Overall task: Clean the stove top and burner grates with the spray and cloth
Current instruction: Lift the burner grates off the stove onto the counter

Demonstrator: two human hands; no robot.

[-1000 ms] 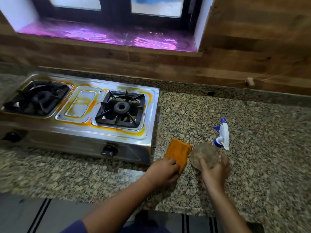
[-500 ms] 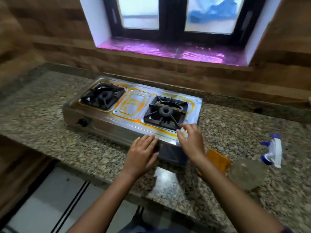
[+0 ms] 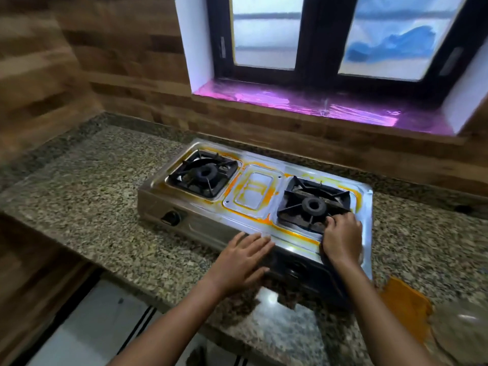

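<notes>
The only container in view is the spray bottle (image 3: 462, 329). Just its clear, rounded body shows at the lower right edge of the frame, blurred, and I cannot tell what is in it. It lies on the counter (image 3: 87, 196) just beside the orange cloth (image 3: 406, 305), which is spread flat near the stove's right end.

The stove (image 3: 248, 223) is a steel two-burner unit standing on the speckled counter below the window (image 3: 324, 35). Orange stains ring both burner wells and fill the shallow rectangular recess (image 3: 252, 191) between them. Its long axis runs left to right along the counter, the right end a little nearer the person. The knobs face the person: the left knob (image 3: 171, 218) in plain view, the right knob (image 3: 297, 270) in shadow below the hands.

The left grate (image 3: 203, 175) sits square in its well around a black burner ring. The right grate (image 3: 314, 204) looks slightly askew in its well. Whether it is lifted cannot be told.

The right hand (image 3: 342, 240) curls its fingers round the near right corner of the right grate. The left hand (image 3: 243, 260) lies palm down on the stove's front edge between the two knobs, fingers straight and close together, holding nothing.
</notes>
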